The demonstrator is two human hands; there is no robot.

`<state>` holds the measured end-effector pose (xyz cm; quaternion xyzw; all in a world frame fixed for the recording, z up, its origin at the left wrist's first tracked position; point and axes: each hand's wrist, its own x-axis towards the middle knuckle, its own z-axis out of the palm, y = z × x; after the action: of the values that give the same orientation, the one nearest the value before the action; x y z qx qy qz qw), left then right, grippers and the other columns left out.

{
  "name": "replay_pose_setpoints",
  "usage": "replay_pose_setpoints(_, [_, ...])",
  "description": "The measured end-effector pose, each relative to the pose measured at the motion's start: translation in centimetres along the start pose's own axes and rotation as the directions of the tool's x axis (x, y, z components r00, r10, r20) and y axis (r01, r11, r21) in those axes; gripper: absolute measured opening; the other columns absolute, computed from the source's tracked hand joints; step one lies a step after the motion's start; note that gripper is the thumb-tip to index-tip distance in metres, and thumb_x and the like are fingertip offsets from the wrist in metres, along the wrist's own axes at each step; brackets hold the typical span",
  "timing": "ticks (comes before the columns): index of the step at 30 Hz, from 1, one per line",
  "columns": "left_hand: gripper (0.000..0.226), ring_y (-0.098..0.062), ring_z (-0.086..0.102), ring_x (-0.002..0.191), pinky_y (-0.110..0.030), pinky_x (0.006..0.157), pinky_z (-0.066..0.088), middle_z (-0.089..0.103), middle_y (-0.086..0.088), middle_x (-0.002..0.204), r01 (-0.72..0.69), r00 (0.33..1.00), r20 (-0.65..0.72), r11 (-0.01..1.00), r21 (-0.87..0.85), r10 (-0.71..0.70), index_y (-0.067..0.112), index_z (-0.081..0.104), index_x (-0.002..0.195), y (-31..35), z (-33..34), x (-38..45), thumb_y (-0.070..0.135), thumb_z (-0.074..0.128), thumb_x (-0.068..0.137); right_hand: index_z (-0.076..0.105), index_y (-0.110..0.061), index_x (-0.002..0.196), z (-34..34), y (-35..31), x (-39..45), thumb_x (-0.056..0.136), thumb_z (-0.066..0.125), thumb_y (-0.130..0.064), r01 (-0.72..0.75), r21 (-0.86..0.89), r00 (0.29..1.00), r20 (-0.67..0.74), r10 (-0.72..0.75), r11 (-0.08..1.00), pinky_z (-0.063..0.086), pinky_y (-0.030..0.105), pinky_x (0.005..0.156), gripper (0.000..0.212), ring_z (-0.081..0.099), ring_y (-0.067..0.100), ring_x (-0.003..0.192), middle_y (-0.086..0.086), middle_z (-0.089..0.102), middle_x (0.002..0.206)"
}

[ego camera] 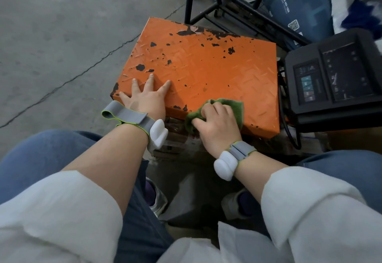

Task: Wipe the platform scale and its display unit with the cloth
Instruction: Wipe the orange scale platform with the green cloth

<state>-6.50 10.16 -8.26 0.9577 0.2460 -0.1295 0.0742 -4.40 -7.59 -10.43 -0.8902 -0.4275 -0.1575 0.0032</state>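
So the platform scale (206, 66) sits on the floor (62, 35) right in front of the person's knees. The left hand (144, 99) lies flat on the scale's near left corner, and the right hand (217, 126) is at its near edge, bunched over the cloth (231, 105) that rests on the scale. The display unit (334, 80) is just beside the scale's right side. A metal rack (217, 4) stands behind the scale, with a box (299, 4) to the rack's right.

Cloth (219, 110) partly under right hand (217, 126); display unit (334, 78) edge-cropped.
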Motion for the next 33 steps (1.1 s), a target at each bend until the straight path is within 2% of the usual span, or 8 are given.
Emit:
replay_pose_setpoints(4, [0.080,-0.035,-0.004,0.146,-0.063,0.113,0.008,-0.006,0.004,0.159,0.000,1.000,-0.008,1.000,0.014,0.001,0.053,0.000,0.142,-0.2,0.1,-0.1,0.013,0.048,0.092,0.066,-0.017,0.075,-0.4,-2.3,2.3,0.078,0.034,-0.013,0.024,0.066,0.999,0.023,-0.025,0.998,0.030,0.038,0.068,0.032,0.050,0.030,0.075,0.009,0.051,0.079])
replay_pose_setpoints(7, [0.078,-0.033,-0.003,0.146,-0.062,0.113,0.009,-0.004,0.005,0.159,-0.007,0.999,-0.032,1.000,-0.009,0.007,0.051,0.002,0.144,-0.3,0.3,0.0,0.013,0.047,0.092,0.066,-0.017,0.079,-0.2,-1.6,2.0,0.078,0.042,-0.013,0.058,0.044,0.997,0.055,-0.060,0.997,0.034,0.038,0.070,0.024,0.049,0.030,0.078,0.009,0.051,0.083])
replay_pose_setpoints(10, [0.071,-0.031,-0.001,0.146,-0.059,0.114,0.009,-0.001,0.004,0.159,-0.001,0.998,-0.067,0.999,-0.041,-0.002,0.046,0.006,0.145,-0.7,0.5,0.0,0.017,0.045,0.094,0.064,-0.012,0.076,0.0,0.4,-0.6,0.077,0.044,-0.007,0.043,0.029,0.999,0.020,-0.044,0.999,0.036,0.039,0.073,0.020,0.048,0.029,0.078,0.009,0.051,0.082])
replay_pose_setpoints(16, [0.071,-0.036,-0.014,0.144,-0.065,0.111,-0.004,-0.005,-0.001,0.159,0.125,0.988,-0.076,0.988,-0.089,-0.132,0.047,0.009,0.144,-1.3,0.5,0.1,0.018,0.048,0.092,0.061,-0.012,0.068,0.3,0.4,-0.6,0.072,0.062,-0.004,-0.030,0.009,0.999,-0.021,0.030,0.999,0.031,0.038,0.070,0.009,0.044,0.028,0.075,0.008,0.047,0.076])
replay_pose_setpoints(21, [0.073,-0.038,-0.010,0.144,-0.066,0.112,0.006,-0.003,0.001,0.159,0.161,0.984,-0.045,0.973,-0.166,-0.170,0.049,0.011,0.144,-1.9,0.8,0.4,0.014,0.049,0.093,0.060,-0.011,0.067,0.0,-1.8,2.0,0.073,0.038,-0.004,-0.005,0.117,0.999,-0.034,0.009,0.993,0.030,0.036,0.065,0.024,0.047,0.028,0.073,0.010,0.048,0.076])
replay_pose_setpoints(23, [0.070,-0.039,-0.007,0.144,-0.064,0.113,0.007,0.000,0.000,0.159,0.150,0.985,-0.059,0.976,-0.157,-0.161,0.049,0.013,0.144,-2.0,0.7,0.5,0.016,0.049,0.093,0.060,-0.011,0.066,-0.2,-1.9,2.4,0.071,0.036,-0.003,0.005,0.124,0.999,-0.040,0.000,0.992,0.030,0.035,0.064,0.026,0.047,0.028,0.072,0.010,0.049,0.076])
replay_pose_setpoints(28, [0.067,-0.040,-0.001,0.144,-0.062,0.114,0.006,0.006,-0.001,0.159,0.150,0.984,-0.077,0.978,-0.148,-0.163,0.050,0.017,0.143,-2.3,0.6,0.6,0.019,0.050,0.093,0.064,-0.014,0.073,0.2,0.4,-0.2,0.070,0.061,-0.002,0.000,0.070,1.000,-0.020,0.001,0.998,0.033,0.037,0.071,0.013,0.048,0.029,0.076,0.008,0.051,0.080])
replay_pose_setpoints(33, [0.069,-0.040,0.003,0.143,-0.058,0.116,0.007,0.010,-0.002,0.158,0.134,0.984,-0.099,0.980,-0.147,-0.149,0.051,0.019,0.142,-2.6,0.8,0.9,0.021,0.055,0.092,0.062,-0.013,0.068,0.4,-1.2,1.2,0.069,0.057,-0.002,-0.039,0.086,0.999,-0.026,0.042,0.996,0.032,0.037,0.068,0.012,0.047,0.029,0.075,0.009,0.051,0.079])
